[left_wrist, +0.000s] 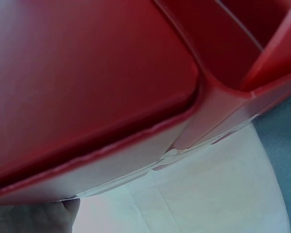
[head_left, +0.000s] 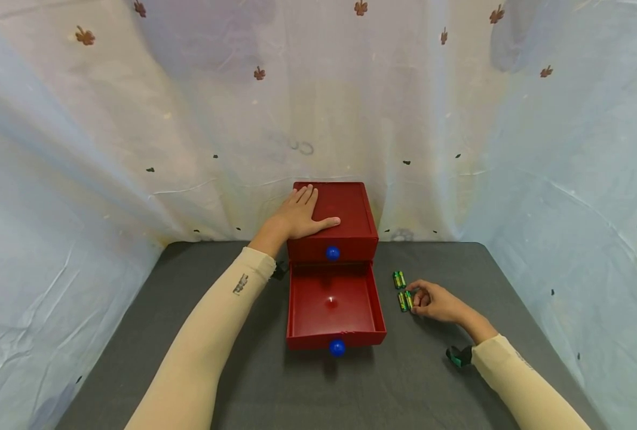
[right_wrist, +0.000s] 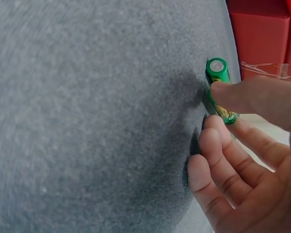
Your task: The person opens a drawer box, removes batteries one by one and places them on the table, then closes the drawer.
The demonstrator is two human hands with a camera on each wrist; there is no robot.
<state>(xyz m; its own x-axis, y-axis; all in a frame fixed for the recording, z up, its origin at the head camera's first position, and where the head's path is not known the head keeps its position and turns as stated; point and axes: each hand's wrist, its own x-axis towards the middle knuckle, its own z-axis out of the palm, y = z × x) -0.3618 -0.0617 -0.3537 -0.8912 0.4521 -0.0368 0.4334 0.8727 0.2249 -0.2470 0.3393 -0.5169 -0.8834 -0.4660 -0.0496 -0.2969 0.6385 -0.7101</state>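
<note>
Batteries (head_left: 403, 301) lie on the table (head_left: 431, 382), between its right edge and the lower drawer (head_left: 309, 342), already pulled out; we see none inside. Our right hand (head_left: 438, 303) pinches one; our left hand (head_left: 299, 218) rests, fingers spread, on the red box (head_left: 351, 208).

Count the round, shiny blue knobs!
2. One round, shiny blue knob is on the front of the shut red upper drawer; the other knob on the front of the pulled-out, rectangular red lower drawer.
</note>
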